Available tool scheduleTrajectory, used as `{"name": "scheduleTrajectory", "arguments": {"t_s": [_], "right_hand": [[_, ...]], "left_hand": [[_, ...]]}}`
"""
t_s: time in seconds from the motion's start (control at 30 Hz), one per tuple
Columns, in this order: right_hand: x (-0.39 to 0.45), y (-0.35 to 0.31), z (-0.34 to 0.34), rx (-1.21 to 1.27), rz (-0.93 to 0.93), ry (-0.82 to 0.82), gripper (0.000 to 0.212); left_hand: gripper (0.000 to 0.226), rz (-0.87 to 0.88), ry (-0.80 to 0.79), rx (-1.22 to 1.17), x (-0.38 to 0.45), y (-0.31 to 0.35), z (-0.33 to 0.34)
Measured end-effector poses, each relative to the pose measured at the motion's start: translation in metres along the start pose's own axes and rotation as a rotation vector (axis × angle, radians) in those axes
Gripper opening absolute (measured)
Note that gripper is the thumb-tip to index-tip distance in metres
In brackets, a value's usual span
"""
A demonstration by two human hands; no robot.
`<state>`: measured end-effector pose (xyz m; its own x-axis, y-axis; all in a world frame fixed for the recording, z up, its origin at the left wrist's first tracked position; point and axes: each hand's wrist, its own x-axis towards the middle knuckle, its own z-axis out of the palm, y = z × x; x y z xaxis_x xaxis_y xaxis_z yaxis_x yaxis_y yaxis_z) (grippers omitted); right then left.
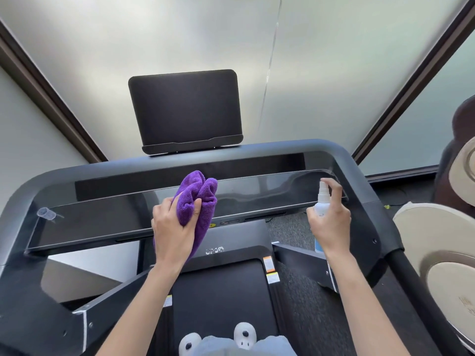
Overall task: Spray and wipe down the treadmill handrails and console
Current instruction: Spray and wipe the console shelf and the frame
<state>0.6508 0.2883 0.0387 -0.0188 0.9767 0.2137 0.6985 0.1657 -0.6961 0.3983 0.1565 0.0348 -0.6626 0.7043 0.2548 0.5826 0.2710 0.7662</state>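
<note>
I stand on a dark treadmill. Its glossy black console panel [102, 222] stretches across the middle, framed by a grey handrail [344, 155] that curves round both sides. My left hand [172, 227] grips a bunched purple cloth [198, 199] over the console's middle. My right hand [331, 219] holds a small white spray bottle [322, 201] upright near the console's right end, with a finger on top of the nozzle. A black tablet holder [186, 111] stands upright behind the console.
A small clear cap [46, 214] lies on the console's left end. The black belt [221, 299] runs below, with my white slippers [244, 335] on it. A beige and brown chair [442, 253] stands close on the right. Frosted glass walls rise ahead.
</note>
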Motion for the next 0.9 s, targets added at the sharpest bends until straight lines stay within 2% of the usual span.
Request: {"name": "scheduleTrajectory", "arguments": {"t_s": [0.2, 0.33, 0.43, 0.53, 0.63, 0.73, 0.8, 0.83, 0.9], "right_hand": [[-0.01, -0.03, 0.025, 0.076, -0.083, -0.118, 0.065], [-0.022, -0.063, 0.057, 0.178, -0.145, -0.203, 0.067], [-0.031, -0.082, 0.08, 0.242, -0.149, -0.273, 0.068], [-0.037, -0.093, 0.093, 0.261, -0.152, -0.296, 0.068], [-0.038, -0.1, 0.1, 0.251, -0.169, -0.308, 0.068], [-0.039, -0.11, 0.107, 0.247, -0.171, -0.308, 0.068], [-0.041, -0.117, 0.115, 0.244, -0.18, -0.315, 0.068], [-0.042, -0.12, 0.119, 0.242, -0.185, -0.321, 0.069], [-0.047, -0.126, 0.126, 0.241, -0.192, -0.336, 0.069]], "left_hand": [[0.057, -0.025, 0.048, -0.007, 0.001, -0.012, -0.018], [0.024, -0.111, 0.137, -0.124, 0.013, -0.029, -0.02], [0.017, -0.179, 0.237, -0.195, 0.033, -0.034, -0.023], [0.016, -0.129, 0.349, -0.236, 0.054, -0.028, -0.041], [0.025, -0.021, 0.426, -0.285, 0.076, -0.019, -0.072], [0.046, 0.067, 0.33, -0.079, 0.095, -0.035, -0.09], [0.069, 0.03, 0.21, 0.157, 0.098, -0.061, -0.088], [0.083, -0.006, 0.105, 0.287, 0.095, -0.076, -0.085], [0.111, -0.08, -0.211, 0.48, 0.082, -0.104, -0.077]]}}
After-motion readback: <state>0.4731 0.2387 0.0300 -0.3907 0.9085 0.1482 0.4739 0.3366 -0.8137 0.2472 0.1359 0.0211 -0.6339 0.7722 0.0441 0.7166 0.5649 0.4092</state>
